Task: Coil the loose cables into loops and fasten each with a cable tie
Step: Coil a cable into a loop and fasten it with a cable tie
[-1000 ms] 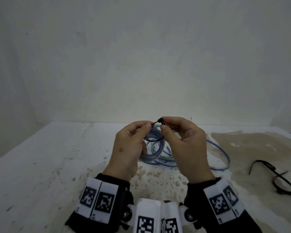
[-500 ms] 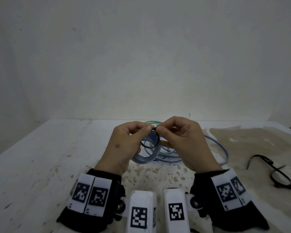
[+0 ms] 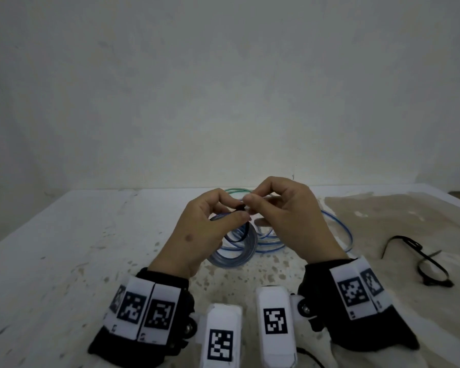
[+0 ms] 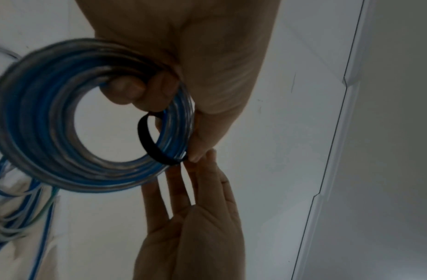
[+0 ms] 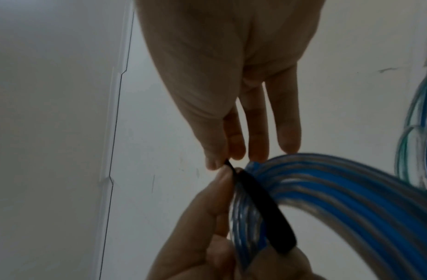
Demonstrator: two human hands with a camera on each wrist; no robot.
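A coil of blue and clear cable (image 3: 239, 257) (image 4: 51, 121) (image 5: 339, 191) hangs above the table in my left hand (image 3: 218, 221) (image 4: 159, 91), whose fingers curl through the loop. A black cable tie (image 3: 241, 208) (image 4: 147, 140) (image 5: 262, 204) is wrapped loosely round the coil's strands. My right hand (image 3: 255, 205) (image 5: 222, 161) pinches the tie's end between thumb and forefinger, right against my left thumb. Where the tie's two ends meet is hidden by fingertips.
More loose blue and green cable (image 3: 337, 229) lies on the white speckled table (image 3: 64, 261) behind my hands. Spare black cable ties (image 3: 420, 261) lie at the right on a brown stained patch. A plain wall stands close behind the table.
The tie has been drawn round the coil into a smaller loop. Both hands have dropped slightly and stay pressed together at the tie's end.
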